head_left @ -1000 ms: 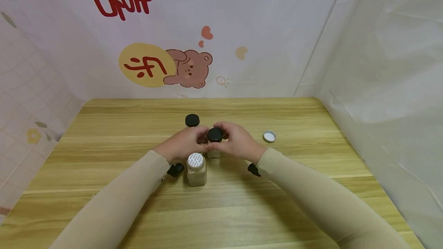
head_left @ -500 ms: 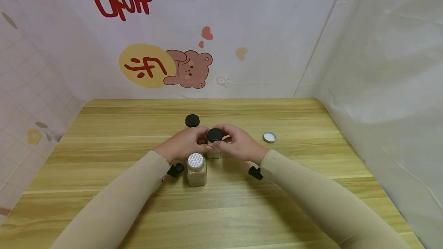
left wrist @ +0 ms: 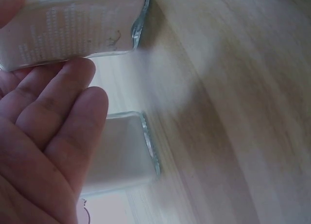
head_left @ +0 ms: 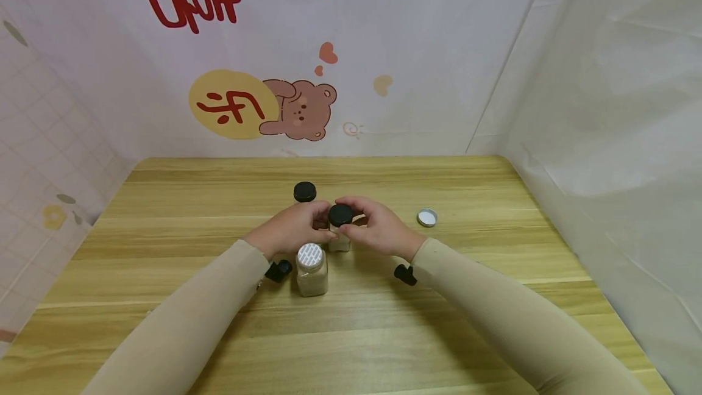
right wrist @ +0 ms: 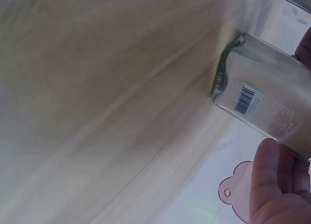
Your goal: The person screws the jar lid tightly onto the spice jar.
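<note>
A glass jar with pale contents and a black lid stands upright between both hands in the head view. My left hand grips its body from the left; in the left wrist view the fingers lie along the glass jar. The right hand holds the black lid from the right, thumb in front and fingers behind. In the right wrist view the jar shows a barcode label. Just in front stands another jar, its top covered by a white patterned disc.
Behind the left hand stands a third jar with a black lid, its body mostly hidden. A small white-lined lid lies on the wooden table to the right. Printed white sheeting borders the table's back and sides.
The right hand's fingers and thumb have shifted slightly around the black lid, and its wrist has moved a little to the right. The left hand and the jars look unmoved.
</note>
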{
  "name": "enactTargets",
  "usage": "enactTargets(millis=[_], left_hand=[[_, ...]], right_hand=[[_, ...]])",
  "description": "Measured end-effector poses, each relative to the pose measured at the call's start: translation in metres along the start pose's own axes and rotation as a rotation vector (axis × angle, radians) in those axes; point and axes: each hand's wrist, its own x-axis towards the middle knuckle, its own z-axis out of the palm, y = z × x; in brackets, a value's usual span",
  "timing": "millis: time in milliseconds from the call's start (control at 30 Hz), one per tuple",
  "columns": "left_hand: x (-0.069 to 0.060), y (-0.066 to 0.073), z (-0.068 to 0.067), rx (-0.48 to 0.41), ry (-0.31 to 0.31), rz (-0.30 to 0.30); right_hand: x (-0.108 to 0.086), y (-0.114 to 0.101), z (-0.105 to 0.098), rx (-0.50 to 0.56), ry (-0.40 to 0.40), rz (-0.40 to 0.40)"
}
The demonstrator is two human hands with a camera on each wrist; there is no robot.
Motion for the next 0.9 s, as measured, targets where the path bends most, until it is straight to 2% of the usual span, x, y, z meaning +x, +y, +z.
enactTargets(millis=[267,500,900], left_hand=[[-0.0009,-0.0006,0.0001,-0.005,-0.002,0.011],[-0.0017,0.002,0.0001,0.002,0.001,0.002],[-0.0012,-0.0005,0.0006,-0.006,-0.001,0.007]], right_hand=[[0.0,-0.0006,0.0021,0.026,0.018,0.001],[-0.001,-0.0014,0.0024,0.03,0.026,0.032],[-0.0021,-0.0004,0.0019,0.029,0.003,-0.02]])
